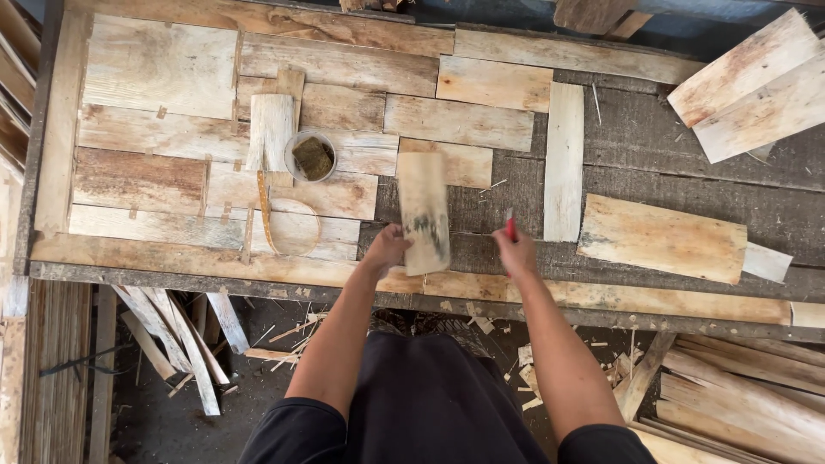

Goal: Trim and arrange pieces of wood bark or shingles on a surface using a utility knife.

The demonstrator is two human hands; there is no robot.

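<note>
Both arms reach forward and a little apart over the edge of the surface (pixel 533 296). The left hand (pixel 387 249) is closed on the bottom corner of a small wood board (pixel 424 213). The board looks blurry and stands up and away from the hand, with a dark smudge near its lower end. The right hand (pixel 517 251) is curled shut around a thin red tool (pixel 510 225), and only the red tip pokes out above the fingers. The board is just beside the right hand, between the two hands.

Past the left hand sits a round tin (pixel 310 156) with something brownish inside. Next to the tin is a chunky wood block (pixel 271 131). Past the right hand lies a pale upright plank (pixel 565 163), and off to its right lies a wide flat board (pixel 662 239). The surface is made of many old planks. Wood scraps and chips (pixel 185 339) lie on the floor below.
</note>
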